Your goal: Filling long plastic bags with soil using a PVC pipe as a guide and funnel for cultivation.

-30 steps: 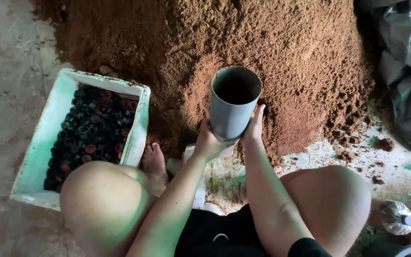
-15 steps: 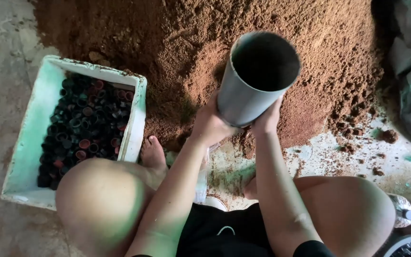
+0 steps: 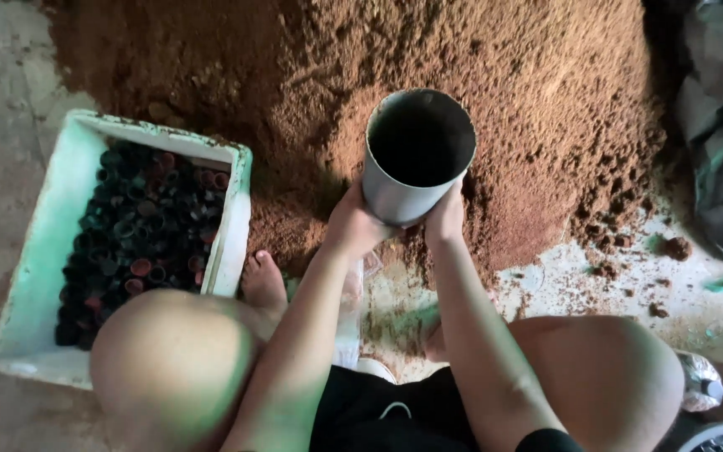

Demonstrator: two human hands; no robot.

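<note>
1. A grey tube (image 3: 418,157) is held upright over the brown soil heap (image 3: 504,100).
2. It is clasped low by the left hand (image 3: 353,224) and the right hand (image 3: 445,216).
3. It is judged stiff, light, and best gripped around its wall.

I count one grey cylindrical pipe (image 3: 418,159), held between two hands, my left hand (image 3: 355,224) and right hand (image 3: 446,216). One white foam box (image 3: 43,259) sits beside one brown soil heap (image 3: 546,109). The small dark pots (image 3: 140,238) inside the box are too many and too crowded to count.
</note>
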